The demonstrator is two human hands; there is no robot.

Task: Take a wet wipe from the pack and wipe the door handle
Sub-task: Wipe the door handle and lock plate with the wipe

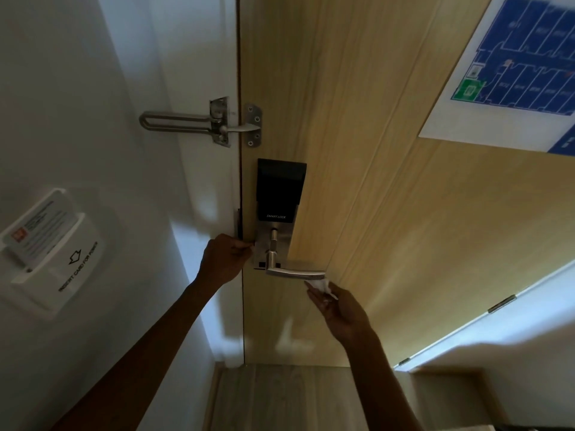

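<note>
Because the head camera tilts up along the wooden door point(373, 150), the door handle point(294, 273) sits just below the middle of the frame, a silver lever jutting right from the lock plate point(270, 241) under the black smart-lock housing. The right hand point(337, 309), lower centre right, is closed on a crumpled white wet wipe point(320, 286), pinched in the fingertips and held right under the lever's free end, touching it or nearly so; this looks like a pass along the underside. The left hand point(222, 259), centre left, rests against the door edge beside the plate, fingers curled narrow, probably steadying the door; whether it pinches anything I cannot tell. The pack is not in view. A swing-bar latch point(199, 122) hangs above, and a card holder point(49, 250) occupies the left wall.
</note>
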